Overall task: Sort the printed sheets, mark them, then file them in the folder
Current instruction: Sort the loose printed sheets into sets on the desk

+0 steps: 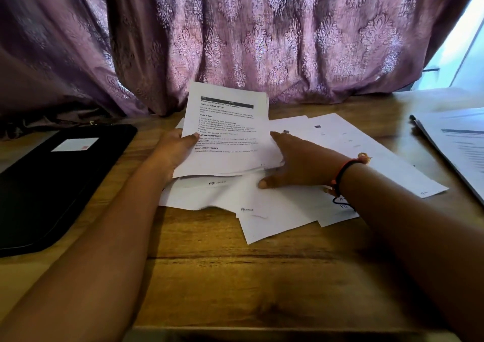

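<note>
A small stack of printed sheets (225, 132) with black headings is tilted up off the table in the middle. My left hand (175, 150) grips its left edge, thumb on top. My right hand (296, 163) lies flat with fingers spread at the stack's right edge, resting on several loose white sheets (282, 205) that are fanned out on the wooden table (235, 276). Some of these bear small handwritten marks near their corners. A black folder (52, 184) lies shut at the left, with a white label on its cover.
Another pile of printed pages (461, 148) lies at the right edge of the table, with a dark pen (415, 120) beside it. A purple patterned curtain (235, 40) hangs right behind the table. A bright window shows at far right.
</note>
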